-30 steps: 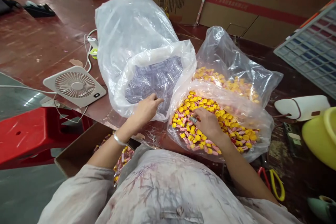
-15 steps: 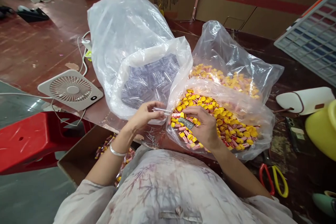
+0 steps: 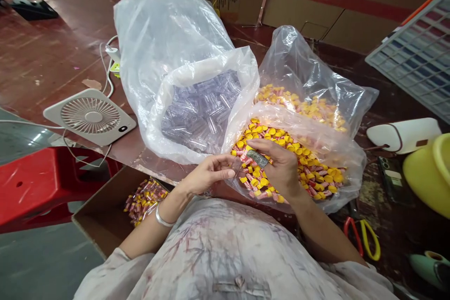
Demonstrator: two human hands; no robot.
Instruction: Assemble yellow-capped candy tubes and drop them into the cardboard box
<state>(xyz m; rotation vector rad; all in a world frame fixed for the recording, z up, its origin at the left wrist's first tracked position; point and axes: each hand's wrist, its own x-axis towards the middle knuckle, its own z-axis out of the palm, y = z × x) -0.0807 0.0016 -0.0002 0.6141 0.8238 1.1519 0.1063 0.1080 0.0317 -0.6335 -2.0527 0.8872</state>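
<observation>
My left hand (image 3: 214,172) pinches a clear plastic tube (image 3: 236,166), hard to see against the bag's edge. Close on its right, my right hand (image 3: 279,166) has its fingers curled over the pile and seems to pinch a yellow-capped, red-and-white patterned piece (image 3: 245,152), partly hidden. A grey wrap (image 3: 257,158), like tape, is on one of its fingers. Under this hand lies an open clear bag (image 3: 355,168) of many such yellow-capped pieces (image 3: 328,180). Behind my left hand a large translucent bag (image 3: 158,33) lies open, full of clear plastic tubes (image 3: 204,112).
A fan (image 3: 93,117) with a cable lies left, above a red stool (image 3: 35,187). Below the table edge, a cardboard box (image 3: 94,215) contains filled tubes (image 3: 144,199). On the right are scissors (image 3: 371,239), a phone (image 3: 393,180), a white case (image 3: 404,135) and a yellow tub (image 3: 427,178).
My left hand has moved right and down with its tube, away from the tube bag's mouth. My right hand has shifted slightly right. The view has tilted a little.
</observation>
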